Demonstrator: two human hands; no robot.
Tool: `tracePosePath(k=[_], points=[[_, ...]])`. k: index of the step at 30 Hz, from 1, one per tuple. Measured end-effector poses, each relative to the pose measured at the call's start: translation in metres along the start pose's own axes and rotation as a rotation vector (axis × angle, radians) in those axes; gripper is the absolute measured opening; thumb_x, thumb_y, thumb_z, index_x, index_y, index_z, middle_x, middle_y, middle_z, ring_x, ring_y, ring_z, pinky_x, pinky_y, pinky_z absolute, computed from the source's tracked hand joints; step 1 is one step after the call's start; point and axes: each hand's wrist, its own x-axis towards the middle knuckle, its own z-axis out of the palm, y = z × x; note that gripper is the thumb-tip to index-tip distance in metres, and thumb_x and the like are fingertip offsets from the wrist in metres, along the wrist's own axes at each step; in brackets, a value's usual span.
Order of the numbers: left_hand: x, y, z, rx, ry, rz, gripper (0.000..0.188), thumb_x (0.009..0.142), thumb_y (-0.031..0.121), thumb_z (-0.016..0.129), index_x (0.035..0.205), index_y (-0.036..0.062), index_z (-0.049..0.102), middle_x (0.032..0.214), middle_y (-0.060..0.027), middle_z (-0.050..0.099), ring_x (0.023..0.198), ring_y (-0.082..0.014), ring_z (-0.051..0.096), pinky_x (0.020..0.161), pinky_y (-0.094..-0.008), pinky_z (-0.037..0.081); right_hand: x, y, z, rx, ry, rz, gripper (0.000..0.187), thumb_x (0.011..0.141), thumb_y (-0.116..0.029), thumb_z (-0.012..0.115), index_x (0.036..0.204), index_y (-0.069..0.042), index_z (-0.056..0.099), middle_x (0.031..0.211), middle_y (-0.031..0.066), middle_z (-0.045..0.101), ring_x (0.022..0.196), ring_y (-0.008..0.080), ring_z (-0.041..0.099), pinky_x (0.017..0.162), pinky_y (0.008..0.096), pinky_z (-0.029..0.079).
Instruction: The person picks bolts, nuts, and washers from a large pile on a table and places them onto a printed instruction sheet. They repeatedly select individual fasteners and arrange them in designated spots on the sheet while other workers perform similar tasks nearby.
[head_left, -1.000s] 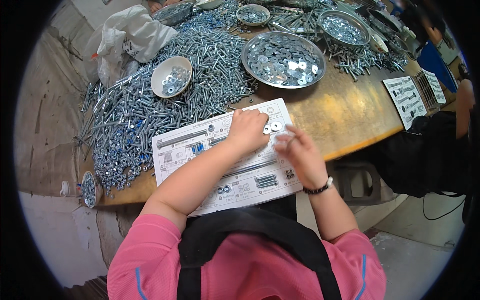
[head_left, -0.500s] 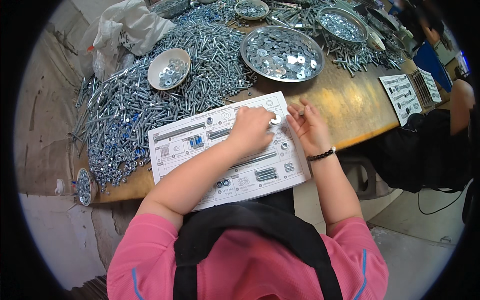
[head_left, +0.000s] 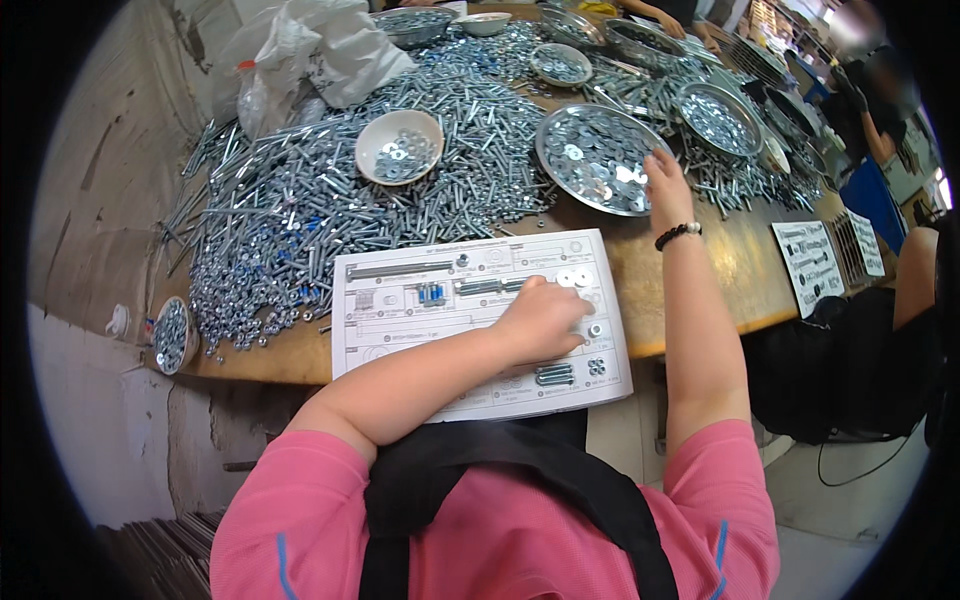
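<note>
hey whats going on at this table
A person in a pink top is sorting hardware at a wooden table. Their left hand rests on a printed sheet that has small screws and washers laid on its marked spots. Their right hand reaches into a round metal dish of washers. A big heap of loose screws and a small bowl of nuts lie beyond the sheet.
</note>
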Motion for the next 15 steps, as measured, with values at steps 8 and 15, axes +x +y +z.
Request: tracePosePath(k=[8,15], points=[[-0.132,-0.077,-0.081,-0.072,0.428,-0.541,0.031,0.075,0.011,0.062,0.104,0.0032,0.057,0.093,-0.0109,0.058,0.079,-0.0226,0.058,0.072,-0.0330,0.047,-0.067,0.025,-0.022,-0.041,-0.197,0.121,0.034,0.088,-0.017,0.053,0.116,0.001,0.051,0.101,0.0055,0.060,0.088,0.0108,0.057,0.073,0.0226,0.044],[-0.202,-0.146,-0.108,0.139,0.432,-0.780,0.031,0.077,0.009,0.057,0.108,0.0038,0.055,0.094,-0.0168,0.057,0.085,-0.0311,0.056,0.076,-0.0363,0.045,-0.157,0.032,-0.052,-0.300,-0.219,0.204,0.028,0.088,-0.013,0.051,0.112,-0.001,0.054,0.103,0.0063,0.060,0.085,0.0115,0.058,0.072,0.0240,0.046]])
